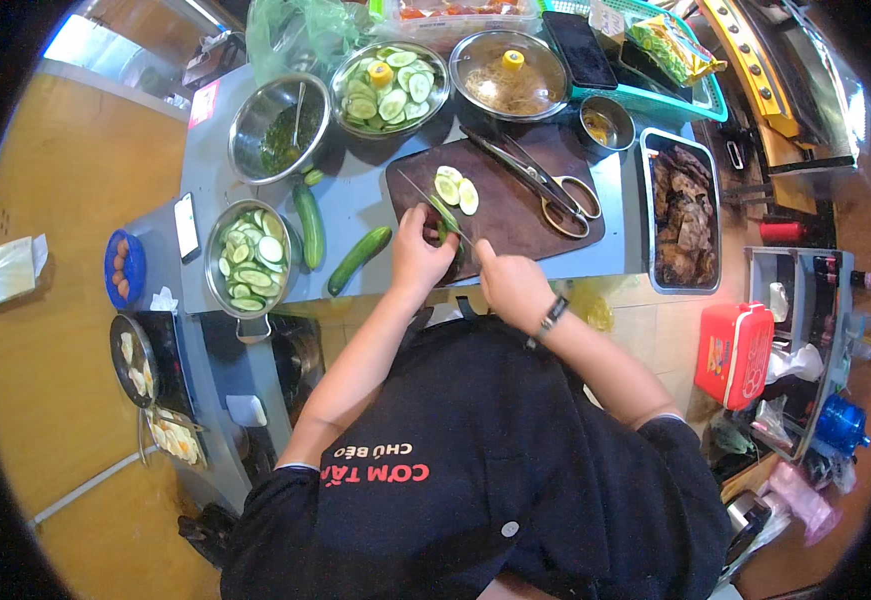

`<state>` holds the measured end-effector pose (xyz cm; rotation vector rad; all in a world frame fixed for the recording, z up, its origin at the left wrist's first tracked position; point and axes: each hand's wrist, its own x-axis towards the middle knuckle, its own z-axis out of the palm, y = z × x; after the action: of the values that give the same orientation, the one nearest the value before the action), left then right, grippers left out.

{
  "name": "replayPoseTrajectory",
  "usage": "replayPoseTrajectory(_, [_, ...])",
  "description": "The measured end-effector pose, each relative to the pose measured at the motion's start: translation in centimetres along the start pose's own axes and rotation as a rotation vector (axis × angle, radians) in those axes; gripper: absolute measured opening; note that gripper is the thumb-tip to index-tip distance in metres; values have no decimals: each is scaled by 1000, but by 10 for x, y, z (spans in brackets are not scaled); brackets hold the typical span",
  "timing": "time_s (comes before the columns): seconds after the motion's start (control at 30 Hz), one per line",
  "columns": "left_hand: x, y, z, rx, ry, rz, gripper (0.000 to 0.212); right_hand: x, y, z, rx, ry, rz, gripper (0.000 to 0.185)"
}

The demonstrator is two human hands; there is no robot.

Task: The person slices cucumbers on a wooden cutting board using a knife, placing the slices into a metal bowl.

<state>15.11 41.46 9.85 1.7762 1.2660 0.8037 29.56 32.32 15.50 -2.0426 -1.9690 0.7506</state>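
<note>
My left hand (422, 247) holds a cucumber piece (444, 216) down at the near edge of a dark brown cutting board (514, 244). My right hand (514, 289) grips a knife (419, 189), whose thin blade runs slantwise across the board, against the cucumber. Several cucumber slices (448, 187) lie just beyond the blade. Metal tongs (510, 161) and scissors (566, 217) rest on the board's right part. Left of the board lie two whole cucumbers, one slanted (359, 260) and one nearly upright in view (309, 225). The knife's handle is hidden in my right hand.
Left stands a metal pot of cucumber slices (249, 259); behind it is a bowl of chopped greens (279, 135). Lidded bowls of cucumber (390, 90) and noodle-like strands (510, 79) stand at the back. Right are a small metal bowl (606, 126) and a tray of cooked meat (683, 217).
</note>
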Motion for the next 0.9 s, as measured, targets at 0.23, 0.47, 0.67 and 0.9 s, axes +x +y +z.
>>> replayPoseTrajectory(0.23, [-5,7,-5,-37,-42,9,37,30,18,33,23,82,-4,15])
replayPoseTrajectory(0.47, [-10,-2,0,24,15,34,37,-9,-1,0,-16,-46,6,21])
replayPoseTrajectory(0.67, [-10,9,-2,-54,-5,-8,30,30,13,32,20,73,0,17])
replayPoseTrajectory(0.9, [-14,1,2,-40,45,18,33,-4,-1,7,-9,4,-3,19])
